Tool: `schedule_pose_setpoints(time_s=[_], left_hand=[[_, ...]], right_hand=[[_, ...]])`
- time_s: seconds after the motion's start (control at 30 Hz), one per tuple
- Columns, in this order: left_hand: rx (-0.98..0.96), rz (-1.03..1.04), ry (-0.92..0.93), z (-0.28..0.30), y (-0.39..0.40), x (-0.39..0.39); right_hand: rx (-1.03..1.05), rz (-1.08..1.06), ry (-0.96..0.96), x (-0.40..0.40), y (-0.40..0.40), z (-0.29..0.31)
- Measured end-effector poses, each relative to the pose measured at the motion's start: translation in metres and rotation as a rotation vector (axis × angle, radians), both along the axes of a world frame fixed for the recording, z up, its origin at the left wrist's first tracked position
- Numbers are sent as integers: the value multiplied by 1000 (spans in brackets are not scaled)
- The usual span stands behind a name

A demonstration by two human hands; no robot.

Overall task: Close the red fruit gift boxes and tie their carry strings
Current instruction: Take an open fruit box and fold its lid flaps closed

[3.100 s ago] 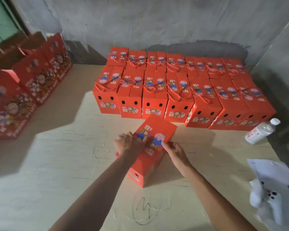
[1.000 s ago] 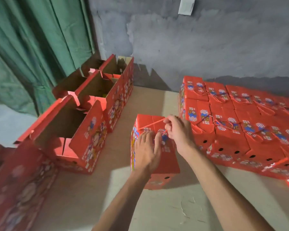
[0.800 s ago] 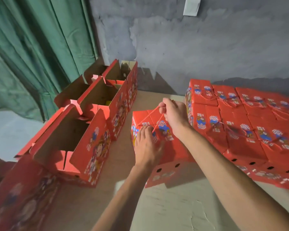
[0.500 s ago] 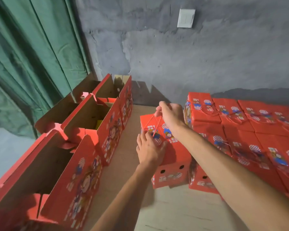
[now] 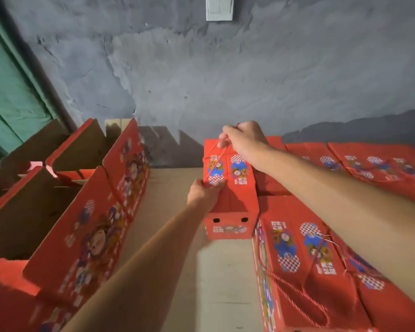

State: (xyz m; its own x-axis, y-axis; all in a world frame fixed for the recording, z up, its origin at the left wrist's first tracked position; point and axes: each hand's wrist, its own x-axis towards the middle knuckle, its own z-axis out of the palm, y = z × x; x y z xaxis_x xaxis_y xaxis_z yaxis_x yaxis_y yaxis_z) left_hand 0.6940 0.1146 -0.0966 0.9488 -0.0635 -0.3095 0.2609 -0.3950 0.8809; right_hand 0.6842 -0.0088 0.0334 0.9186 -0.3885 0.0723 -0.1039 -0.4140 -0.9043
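A closed red fruit gift box (image 5: 235, 202) stands on the table at the left end of the rows of closed boxes, near the wall. My right hand (image 5: 243, 140) is above its far end, pinching the red carry string (image 5: 216, 155), which runs taut down to the lid. My left hand (image 5: 205, 191) grips the box's near left top edge and holds the string's lower end there.
Rows of closed red boxes (image 5: 316, 259) with strings fill the right side. Large open red cartons (image 5: 86, 226) with brown insides line the left. Bare table (image 5: 168, 188) lies between them. Grey wall behind with a white switch plate (image 5: 219, 8); green curtain (image 5: 7, 92) at left.
The box has been carried from the table's middle to the left end of the closed rows. My right hand has lifted the string up; my left hand slid to the lid's edge.
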Motion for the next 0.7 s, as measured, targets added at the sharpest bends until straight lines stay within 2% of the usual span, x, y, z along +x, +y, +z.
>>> schedule_pose_setpoints(time_s=[0.17, 0.3, 0.33, 0.4, 0.5, 0.57, 0.7], left_hand=[[-79, 72, -14, -28, -28, 38], [-75, 113, 14, -31, -32, 64], [-64, 101, 19, -29, -28, 67], [-43, 73, 9, -23, -18, 67], [5, 53, -45, -3, 2, 49], [-5, 41, -42, 13, 20, 26], [-46, 29, -140, 50, 69, -37]], right_hand=[[-59, -45, 12, 22, -26, -29], [-11, -72, 60, 25, -36, -35], [-69, -64, 101, 24, -37, -34], [-313, -48, 179, 14, -35, -31], [-571, -63, 131, -15, -17, -19], [-565, -55, 47, -39, 5, -8], [-359, -16, -70, -95, 62, 13]])
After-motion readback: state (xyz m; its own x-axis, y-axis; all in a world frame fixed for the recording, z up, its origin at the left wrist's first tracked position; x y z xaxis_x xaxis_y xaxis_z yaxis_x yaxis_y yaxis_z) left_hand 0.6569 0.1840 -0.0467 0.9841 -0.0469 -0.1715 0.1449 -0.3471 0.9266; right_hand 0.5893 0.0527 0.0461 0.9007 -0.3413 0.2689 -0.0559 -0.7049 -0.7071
